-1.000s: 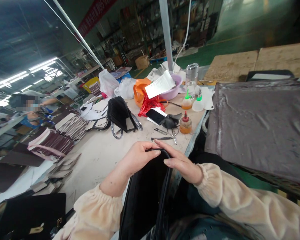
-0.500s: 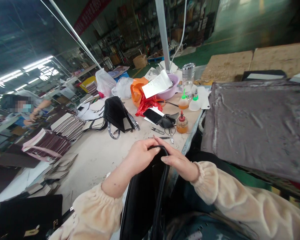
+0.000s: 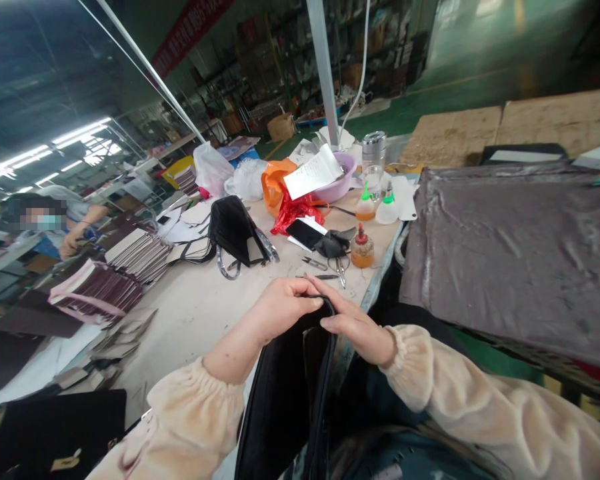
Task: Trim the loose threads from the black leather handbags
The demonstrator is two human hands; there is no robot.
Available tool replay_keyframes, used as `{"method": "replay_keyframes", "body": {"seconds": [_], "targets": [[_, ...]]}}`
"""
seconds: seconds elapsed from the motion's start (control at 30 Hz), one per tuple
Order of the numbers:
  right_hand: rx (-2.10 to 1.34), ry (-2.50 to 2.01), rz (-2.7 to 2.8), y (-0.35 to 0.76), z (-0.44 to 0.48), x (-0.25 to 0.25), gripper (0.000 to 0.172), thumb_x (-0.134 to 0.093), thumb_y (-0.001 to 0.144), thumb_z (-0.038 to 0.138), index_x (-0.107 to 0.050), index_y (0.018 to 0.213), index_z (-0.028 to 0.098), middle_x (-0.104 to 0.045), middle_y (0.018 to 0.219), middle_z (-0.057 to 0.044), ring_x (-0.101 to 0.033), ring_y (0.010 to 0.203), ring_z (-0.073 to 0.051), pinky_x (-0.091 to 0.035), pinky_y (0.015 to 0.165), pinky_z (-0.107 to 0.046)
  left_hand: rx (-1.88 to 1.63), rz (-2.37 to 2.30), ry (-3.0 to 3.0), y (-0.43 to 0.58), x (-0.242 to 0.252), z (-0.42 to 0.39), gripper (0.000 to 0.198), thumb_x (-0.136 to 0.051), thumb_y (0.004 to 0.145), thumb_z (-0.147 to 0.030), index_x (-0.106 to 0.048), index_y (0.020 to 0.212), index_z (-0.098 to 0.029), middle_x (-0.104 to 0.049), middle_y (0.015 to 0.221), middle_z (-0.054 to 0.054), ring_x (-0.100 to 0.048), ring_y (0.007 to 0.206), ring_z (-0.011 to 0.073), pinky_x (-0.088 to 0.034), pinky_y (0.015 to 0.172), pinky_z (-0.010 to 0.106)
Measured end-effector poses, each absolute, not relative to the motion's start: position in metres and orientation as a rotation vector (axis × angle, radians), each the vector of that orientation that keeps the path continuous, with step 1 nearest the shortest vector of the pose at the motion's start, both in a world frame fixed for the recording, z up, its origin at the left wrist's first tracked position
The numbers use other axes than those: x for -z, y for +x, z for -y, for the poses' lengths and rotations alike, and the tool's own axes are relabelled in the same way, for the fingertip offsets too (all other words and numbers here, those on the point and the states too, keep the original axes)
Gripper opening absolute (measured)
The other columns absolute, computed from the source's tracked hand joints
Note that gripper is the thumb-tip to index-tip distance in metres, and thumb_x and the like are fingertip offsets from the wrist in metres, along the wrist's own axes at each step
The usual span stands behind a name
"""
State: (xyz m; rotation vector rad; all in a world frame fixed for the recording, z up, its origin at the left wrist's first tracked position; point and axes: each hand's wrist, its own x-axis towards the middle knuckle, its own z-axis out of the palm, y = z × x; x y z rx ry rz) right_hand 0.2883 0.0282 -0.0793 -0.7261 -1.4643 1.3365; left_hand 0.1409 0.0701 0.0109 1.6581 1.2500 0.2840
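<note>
A black bag [image 3: 280,400] with an open top lies between my forearms, at the table's front edge and over my lap. My left hand [image 3: 285,308] pinches the bag's far rim between thumb and fingers. On the right side of that same rim, my right hand [image 3: 353,320] is closed, thumb inside and fingers along the outside. My fingertips meet at the far end of the opening. Just beyond them lie thread snips [image 3: 314,263], a dark slim tool [image 3: 325,277] and scissors [image 3: 341,272]. The bag's lower part is cut off by the frame.
A second black bag [image 3: 235,230] with a wrapped handle stands on the table. Glue bottles [image 3: 363,248], a phone [image 3: 305,233] and a purple basin [image 3: 345,180] are at the back right. Stacked panels [image 3: 97,290] and a co-worker [image 3: 55,223] are at left. A grey-covered table [image 3: 510,247] stands right.
My left thumb has slid a little to the right along the rim, closer to my right hand. The bag's opening has shifted slightly. The co-worker's arm has moved a little.
</note>
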Motion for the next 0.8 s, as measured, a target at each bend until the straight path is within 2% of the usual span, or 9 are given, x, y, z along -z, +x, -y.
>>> {"method": "replay_keyframes", "body": {"seconds": [0.1, 0.2, 0.5, 0.8], "targets": [[-1.330, -0.742, 1.473, 0.2885, -0.0293, 0.0817, 0.074, -0.050, 0.075, 0.019, -0.024, 0.143, 0.030, -0.029, 0.147, 0.004, -0.022, 0.136, -0.021, -0.012, 0.113, -0.043, -0.290, -1.272, 1.702, 0.1467, -0.0122, -0.0702, 0.013, -0.058, 0.072, -0.024, -0.063, 0.067, -0.013, -0.054, 0.061, -0.003, -0.047, 0.060, 0.0102, -0.035, 0.059, 0.022], [-1.331, -0.763, 1.467, 0.2890, -0.0314, 0.0849, 0.074, -0.050, 0.076, 0.019, -0.023, 0.144, 0.029, -0.027, 0.148, 0.004, -0.021, 0.136, -0.020, -0.011, 0.113, -0.041, -0.318, -1.282, 1.717, 0.1479, -0.0095, -0.0696, 0.012, -0.057, 0.073, -0.023, -0.063, 0.071, -0.013, -0.057, 0.065, -0.002, -0.049, 0.063, 0.0109, -0.037, 0.062, 0.023], [-1.346, -0.739, 1.466, 0.2960, -0.0307, 0.0863, 0.071, -0.050, 0.075, 0.019, -0.028, 0.142, 0.032, -0.025, 0.149, 0.007, -0.019, 0.137, -0.021, -0.010, 0.113, -0.042, -0.414, -1.096, 1.652, 0.1396, -0.0034, -0.0636, 0.022, -0.059, 0.075, -0.020, -0.067, 0.095, -0.013, -0.069, 0.097, 0.005, -0.061, 0.090, 0.0174, -0.045, 0.084, 0.027], [-1.365, -0.736, 1.437, 0.2920, -0.0282, 0.0831, 0.074, -0.049, 0.072, 0.018, -0.028, 0.142, 0.030, -0.029, 0.148, 0.005, -0.021, 0.136, -0.021, -0.012, 0.113, -0.044, -0.420, -1.190, 1.567, 0.1467, -0.0066, -0.0657, 0.015, -0.062, 0.069, -0.018, -0.067, 0.081, -0.011, -0.068, 0.078, 0.004, -0.060, 0.075, 0.0158, -0.046, 0.073, 0.027]]}}
